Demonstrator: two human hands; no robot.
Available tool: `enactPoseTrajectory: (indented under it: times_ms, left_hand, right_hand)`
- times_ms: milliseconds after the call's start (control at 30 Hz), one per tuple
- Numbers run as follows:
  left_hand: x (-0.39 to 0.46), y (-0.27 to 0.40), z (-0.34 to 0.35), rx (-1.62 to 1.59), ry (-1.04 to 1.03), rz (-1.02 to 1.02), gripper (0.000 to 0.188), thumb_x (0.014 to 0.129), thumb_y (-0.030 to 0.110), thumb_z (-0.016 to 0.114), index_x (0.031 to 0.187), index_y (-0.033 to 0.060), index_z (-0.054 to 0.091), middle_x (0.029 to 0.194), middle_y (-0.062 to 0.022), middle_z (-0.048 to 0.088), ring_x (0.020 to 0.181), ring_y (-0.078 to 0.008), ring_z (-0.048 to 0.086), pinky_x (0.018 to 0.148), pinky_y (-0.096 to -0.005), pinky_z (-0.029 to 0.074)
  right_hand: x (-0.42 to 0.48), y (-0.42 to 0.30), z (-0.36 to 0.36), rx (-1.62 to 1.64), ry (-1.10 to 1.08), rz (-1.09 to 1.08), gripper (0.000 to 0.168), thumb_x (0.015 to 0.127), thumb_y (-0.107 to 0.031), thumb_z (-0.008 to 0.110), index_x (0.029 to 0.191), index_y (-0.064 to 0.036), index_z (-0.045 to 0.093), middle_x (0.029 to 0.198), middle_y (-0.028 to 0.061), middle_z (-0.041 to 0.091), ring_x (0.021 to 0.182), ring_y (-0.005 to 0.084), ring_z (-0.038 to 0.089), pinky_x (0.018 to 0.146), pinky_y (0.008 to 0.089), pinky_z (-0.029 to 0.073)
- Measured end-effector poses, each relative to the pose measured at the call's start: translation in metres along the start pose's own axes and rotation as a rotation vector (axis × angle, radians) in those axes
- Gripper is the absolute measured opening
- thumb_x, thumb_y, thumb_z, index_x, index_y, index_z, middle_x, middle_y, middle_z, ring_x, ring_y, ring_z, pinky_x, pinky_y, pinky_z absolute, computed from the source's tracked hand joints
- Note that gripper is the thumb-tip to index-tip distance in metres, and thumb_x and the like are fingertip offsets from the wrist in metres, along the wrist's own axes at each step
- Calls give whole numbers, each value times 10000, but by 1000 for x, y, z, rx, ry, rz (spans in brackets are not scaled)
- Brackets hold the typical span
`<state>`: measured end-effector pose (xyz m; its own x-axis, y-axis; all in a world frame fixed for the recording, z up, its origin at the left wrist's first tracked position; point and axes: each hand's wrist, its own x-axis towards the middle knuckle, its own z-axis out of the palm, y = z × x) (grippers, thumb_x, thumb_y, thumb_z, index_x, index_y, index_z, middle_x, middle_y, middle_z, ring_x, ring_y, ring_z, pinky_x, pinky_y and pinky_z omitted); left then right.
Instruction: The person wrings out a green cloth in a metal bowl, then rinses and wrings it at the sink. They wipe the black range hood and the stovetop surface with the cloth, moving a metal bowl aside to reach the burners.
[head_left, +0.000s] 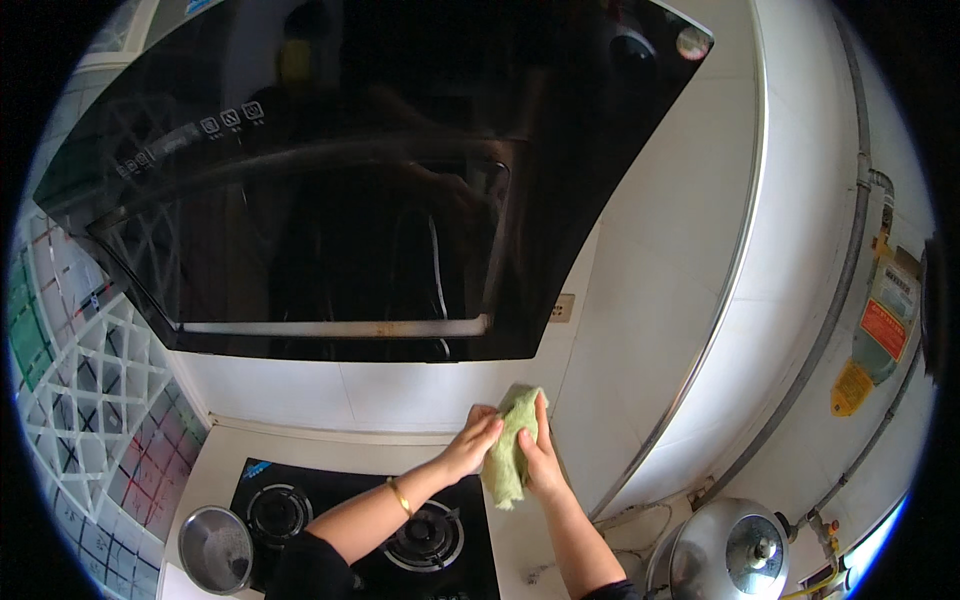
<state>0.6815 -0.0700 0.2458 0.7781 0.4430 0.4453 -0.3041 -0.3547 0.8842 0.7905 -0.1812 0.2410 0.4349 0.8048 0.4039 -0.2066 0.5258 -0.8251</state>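
Observation:
A light green cloth (507, 457), folded or bunched, is held up between both hands near the right end of the gas hob (337, 487). My left hand (474, 444), with a gold bangle on its wrist, grips the cloth's left side. On the cloth's right side, my right hand (541, 456) has its thumb in front and its fingers partly hidden behind. Above the hands hangs a black glossy range hood (360, 247) with a stained pale strip along its lower edge. Beneath my left forearm lies one burner (426, 534) of the hob.
A metal bowl (216, 550) stands left of the hob, beside the other burner (279, 514). At the lower right is a steel kettle or pot with a lid (731, 551). A gas meter (887, 322) and pipes (817, 345) run along the right wall. A wall socket (562, 308) sits beside the hood.

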Motion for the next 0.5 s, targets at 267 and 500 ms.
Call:
enactPoseTrajectory:
  times_ms: [267,500]
  left_hand:
    - [-70,76,-40,-162,-103,-139,459,963,168,441,1384,43,309,1159,-47,476,1077,-117,453,964,-276,367]
    - [-148,111,-76,-183,109,-150,356,943,96,457,1290,20,437,1107,-90,524,972,-160,532,888,-310,451]
  right_hand:
    - [-3,-37,71,-261,114,46,397,834,-151,657,1169,16,525,1024,71,617,912,140,572,808,271,462]
    - [56,-160,132,-337,358,-639,419,818,-12,545,1216,-57,423,1063,81,525,984,173,520,861,298,438]
